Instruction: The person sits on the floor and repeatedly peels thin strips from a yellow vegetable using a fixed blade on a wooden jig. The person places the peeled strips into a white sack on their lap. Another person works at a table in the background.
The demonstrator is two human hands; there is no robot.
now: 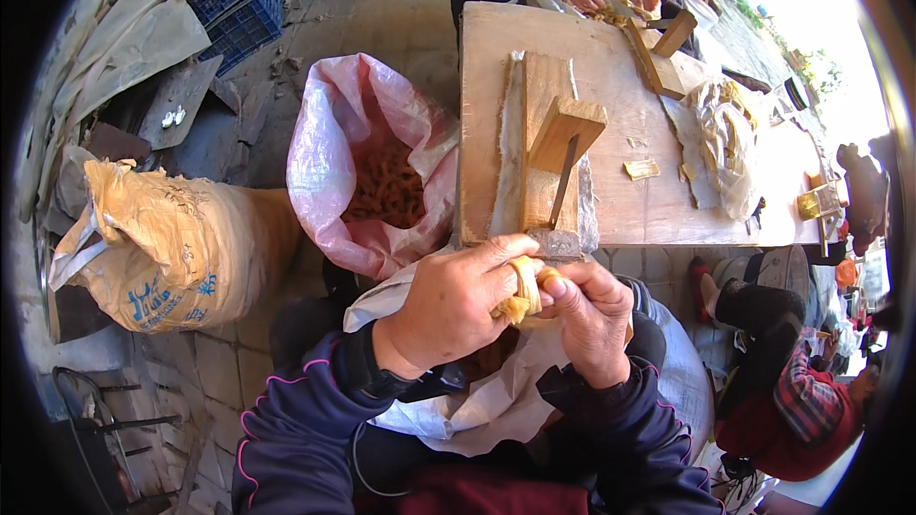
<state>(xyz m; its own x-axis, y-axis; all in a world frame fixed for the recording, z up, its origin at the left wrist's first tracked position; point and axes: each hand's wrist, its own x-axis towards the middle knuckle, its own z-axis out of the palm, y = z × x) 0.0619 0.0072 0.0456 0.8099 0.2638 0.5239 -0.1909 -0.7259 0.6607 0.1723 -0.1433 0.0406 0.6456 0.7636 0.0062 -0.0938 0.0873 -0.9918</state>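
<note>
My left hand (458,300) is closed around a folded yellowish strip (526,290), whose frayed end shows below the fingers. My right hand (590,315) pinches the same material at its right side, thumb against fingers. What the strip is made of I cannot tell. Both hands are above an open white woven sack (494,422) on the lap, with brownish pieces partly visible inside. Just beyond the hands, a wooden stand (565,132) with an upright block and a slanted metal blade rests on the table.
A wooden table (486,121) bears a second wooden stand (658,71), a plastic bag (730,143) and yellowish scraps (642,169). Left are a pink woven sack (322,150) of brown pieces, a yellow paper sack (193,250) and blue crates (247,28). Other people sit across and at right.
</note>
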